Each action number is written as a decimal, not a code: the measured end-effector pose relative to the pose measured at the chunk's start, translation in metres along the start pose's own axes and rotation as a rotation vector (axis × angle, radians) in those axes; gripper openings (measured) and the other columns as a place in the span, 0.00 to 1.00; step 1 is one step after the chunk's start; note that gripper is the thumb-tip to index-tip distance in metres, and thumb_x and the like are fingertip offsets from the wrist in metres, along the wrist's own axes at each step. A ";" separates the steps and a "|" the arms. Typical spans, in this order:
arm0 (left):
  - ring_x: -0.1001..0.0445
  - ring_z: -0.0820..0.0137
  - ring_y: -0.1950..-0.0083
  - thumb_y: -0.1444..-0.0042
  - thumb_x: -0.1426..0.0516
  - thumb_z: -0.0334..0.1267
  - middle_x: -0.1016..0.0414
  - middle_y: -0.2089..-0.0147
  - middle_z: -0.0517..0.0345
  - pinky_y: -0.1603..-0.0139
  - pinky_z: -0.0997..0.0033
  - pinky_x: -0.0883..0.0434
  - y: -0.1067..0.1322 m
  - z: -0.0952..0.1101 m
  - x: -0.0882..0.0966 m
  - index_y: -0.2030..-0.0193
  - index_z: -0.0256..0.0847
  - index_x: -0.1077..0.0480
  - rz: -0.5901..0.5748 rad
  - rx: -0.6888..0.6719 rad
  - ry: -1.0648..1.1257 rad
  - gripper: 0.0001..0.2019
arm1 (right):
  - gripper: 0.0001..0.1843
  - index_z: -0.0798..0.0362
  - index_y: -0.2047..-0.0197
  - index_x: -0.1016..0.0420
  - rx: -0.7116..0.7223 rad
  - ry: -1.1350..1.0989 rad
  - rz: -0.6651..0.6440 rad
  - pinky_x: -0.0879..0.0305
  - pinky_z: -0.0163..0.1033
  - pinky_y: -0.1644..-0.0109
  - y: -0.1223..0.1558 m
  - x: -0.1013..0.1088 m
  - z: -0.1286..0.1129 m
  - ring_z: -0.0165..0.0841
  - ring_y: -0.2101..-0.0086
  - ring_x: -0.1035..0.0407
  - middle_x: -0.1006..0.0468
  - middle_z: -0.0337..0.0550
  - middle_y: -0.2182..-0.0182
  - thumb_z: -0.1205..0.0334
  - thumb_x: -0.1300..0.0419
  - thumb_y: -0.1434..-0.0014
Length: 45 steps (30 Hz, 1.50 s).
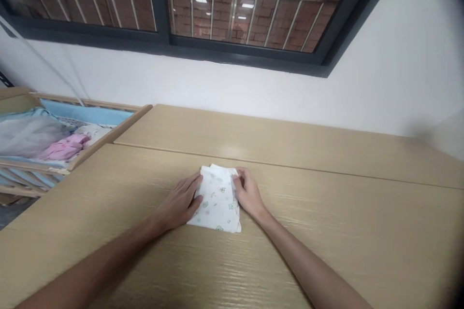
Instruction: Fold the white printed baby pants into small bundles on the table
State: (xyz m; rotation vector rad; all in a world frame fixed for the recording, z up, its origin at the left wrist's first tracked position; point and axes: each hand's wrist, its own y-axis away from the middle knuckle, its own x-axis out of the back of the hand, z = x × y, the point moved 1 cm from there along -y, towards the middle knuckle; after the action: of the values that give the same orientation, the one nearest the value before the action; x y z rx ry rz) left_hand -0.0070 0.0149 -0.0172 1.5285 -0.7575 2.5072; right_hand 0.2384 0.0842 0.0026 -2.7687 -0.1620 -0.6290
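A small folded white cloth (218,200) with a faint coloured print lies on the light wooden table (326,231). My left hand (180,203) rests flat on the cloth's left edge, fingers stretched out. On the cloth's right edge sits my right hand (247,192), its fingers curled and pinching the upper right corner of the fabric.
A wooden baby cot (108,140) with blue lining stands at the left, holding a pink garment (65,147) and pale bedding. A white wall and a barred window (232,5) rise behind the table. A seam runs across the tabletop behind the cloth.
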 end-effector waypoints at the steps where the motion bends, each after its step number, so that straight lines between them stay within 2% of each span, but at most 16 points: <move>1: 0.43 0.54 0.27 0.31 0.50 0.41 0.45 0.26 0.40 0.29 0.46 0.38 0.000 0.000 0.000 0.28 0.38 0.50 0.027 0.002 0.003 0.28 | 0.15 0.52 0.49 0.32 -0.001 0.000 -0.003 0.32 0.44 0.55 0.000 0.000 0.000 0.38 0.61 0.27 0.22 0.45 0.60 0.52 0.48 0.32; 3: 0.44 0.55 0.27 0.32 0.49 0.40 0.45 0.27 0.40 0.29 0.47 0.39 -0.001 0.001 0.003 0.30 0.39 0.47 0.097 -0.011 0.036 0.26 | 0.15 0.52 0.48 0.33 0.000 0.001 -0.010 0.32 0.44 0.57 0.001 0.000 -0.001 0.38 0.63 0.28 0.22 0.44 0.62 0.53 0.47 0.33; 5: 0.40 0.57 0.29 0.33 0.48 0.39 0.39 0.30 0.43 0.30 0.50 0.37 -0.002 0.003 0.008 0.34 0.41 0.41 0.142 -0.047 0.097 0.22 | 0.15 0.52 0.48 0.34 0.006 -0.006 -0.007 0.33 0.44 0.57 0.002 0.000 -0.001 0.38 0.64 0.28 0.23 0.44 0.62 0.55 0.46 0.34; 7: 0.32 0.60 0.35 0.35 0.45 0.40 0.31 0.37 0.47 0.34 0.54 0.34 -0.001 0.004 0.014 0.40 0.44 0.36 0.097 -0.131 0.160 0.18 | 0.14 0.52 0.48 0.34 0.017 -0.013 0.018 0.33 0.44 0.57 0.002 0.000 -0.001 0.37 0.63 0.29 0.24 0.44 0.62 0.56 0.46 0.35; 9: 0.27 0.62 0.41 0.37 0.41 0.43 0.25 0.44 0.52 0.37 0.56 0.32 0.000 0.004 0.019 0.45 0.46 0.32 0.005 -0.232 0.204 0.14 | 0.15 0.53 0.49 0.34 0.026 -0.016 0.066 0.32 0.44 0.57 0.001 0.000 0.001 0.37 0.63 0.30 0.26 0.45 0.61 0.56 0.45 0.36; 11: 0.26 0.62 0.43 0.41 0.38 0.46 0.24 0.46 0.53 0.37 0.56 0.32 0.001 0.002 0.024 0.47 0.46 0.31 -0.055 -0.307 0.238 0.17 | 0.15 0.53 0.50 0.33 0.024 -0.026 0.126 0.32 0.44 0.57 0.000 0.000 0.003 0.36 0.64 0.31 0.27 0.45 0.60 0.55 0.45 0.36; 15: 0.27 0.58 0.40 0.50 0.32 0.50 0.24 0.42 0.50 0.34 0.52 0.34 0.003 -0.001 0.029 0.46 0.45 0.31 -0.079 -0.366 0.267 0.27 | 0.15 0.53 0.50 0.32 -0.011 -0.082 0.218 0.33 0.43 0.57 -0.001 0.000 0.007 0.36 0.64 0.32 0.27 0.46 0.59 0.54 0.44 0.37; 17: 0.26 0.59 0.41 0.50 0.32 0.47 0.23 0.42 0.50 0.34 0.52 0.34 0.004 -0.001 0.027 0.48 0.45 0.31 -0.058 -0.388 0.249 0.24 | 0.16 0.53 0.51 0.32 -0.027 -0.108 0.231 0.33 0.43 0.56 -0.002 0.001 0.007 0.37 0.63 0.32 0.27 0.46 0.60 0.52 0.44 0.37; 21: 0.22 0.64 0.46 0.43 0.38 0.36 0.20 0.48 0.55 0.38 0.58 0.30 0.007 0.005 0.019 0.54 0.45 0.32 0.054 -0.433 0.205 0.11 | 0.15 0.53 0.54 0.30 -0.035 -0.128 0.235 0.33 0.45 0.53 -0.002 0.003 0.006 0.39 0.60 0.31 0.25 0.48 0.59 0.50 0.45 0.35; 23: 0.21 0.66 0.49 0.41 0.42 0.31 0.19 0.50 0.55 0.42 0.61 0.28 0.007 0.008 0.018 0.53 0.44 0.33 0.067 -0.431 0.184 0.10 | 0.15 0.52 0.56 0.29 -0.030 -0.126 0.224 0.33 0.46 0.52 -0.003 0.003 0.007 0.40 0.58 0.30 0.24 0.49 0.59 0.49 0.46 0.35; 28: 0.21 0.66 0.56 0.37 0.47 0.32 0.19 0.54 0.54 0.54 0.65 0.27 0.006 0.010 0.025 0.47 0.44 0.34 -0.009 -0.323 0.154 0.12 | 0.14 0.52 0.61 0.27 -0.004 -0.103 0.160 0.34 0.46 0.52 -0.003 0.003 0.009 0.41 0.58 0.29 0.23 0.48 0.61 0.51 0.45 0.35; 32: 0.22 0.66 0.60 0.33 0.49 0.35 0.21 0.60 0.56 0.58 0.66 0.29 0.005 0.011 0.031 0.49 0.44 0.33 -0.013 -0.241 0.111 0.09 | 0.12 0.52 0.62 0.26 0.058 -0.094 0.131 0.34 0.45 0.55 -0.001 0.004 0.002 0.39 0.62 0.30 0.24 0.47 0.63 0.52 0.44 0.35; 35: 0.24 0.66 0.62 0.32 0.50 0.36 0.23 0.63 0.57 0.59 0.67 0.29 0.005 0.008 0.031 0.52 0.42 0.33 0.051 -0.176 0.121 0.07 | 0.13 0.52 0.60 0.26 0.188 -0.115 0.056 0.34 0.45 0.56 0.004 0.008 -0.008 0.39 0.61 0.30 0.25 0.47 0.62 0.51 0.44 0.34; 40: 0.23 0.67 0.62 0.31 0.51 0.41 0.22 0.61 0.58 0.58 0.68 0.28 0.004 -0.003 0.029 0.51 0.43 0.33 0.185 0.080 0.255 0.10 | 0.17 0.51 0.48 0.28 0.509 -0.014 -0.215 0.35 0.51 0.46 0.016 0.013 -0.027 0.45 0.51 0.31 0.25 0.51 0.53 0.51 0.41 0.37; 43: 0.25 0.68 0.64 0.31 0.52 0.45 0.24 0.63 0.59 0.62 0.70 0.28 0.003 -0.006 0.029 0.54 0.42 0.32 0.256 0.208 0.333 0.12 | 0.26 0.51 0.45 0.29 0.589 0.127 -0.335 0.37 0.55 0.44 0.023 0.010 -0.034 0.48 0.49 0.32 0.25 0.53 0.50 0.49 0.35 0.43; 45: 0.26 0.68 0.65 0.31 0.52 0.47 0.24 0.64 0.58 0.64 0.71 0.28 0.001 -0.006 0.028 0.55 0.42 0.32 0.282 0.255 0.380 0.13 | 0.30 0.51 0.43 0.29 0.586 0.188 -0.386 0.38 0.56 0.43 0.025 0.007 -0.036 0.49 0.49 0.31 0.24 0.53 0.50 0.47 0.33 0.45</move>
State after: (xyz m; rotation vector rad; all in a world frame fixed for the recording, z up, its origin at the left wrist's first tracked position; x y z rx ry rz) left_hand -0.0257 0.0121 0.0043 1.0002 -0.6495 3.0765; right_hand 0.2343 0.0491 0.0303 -2.1121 -0.7247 -0.7788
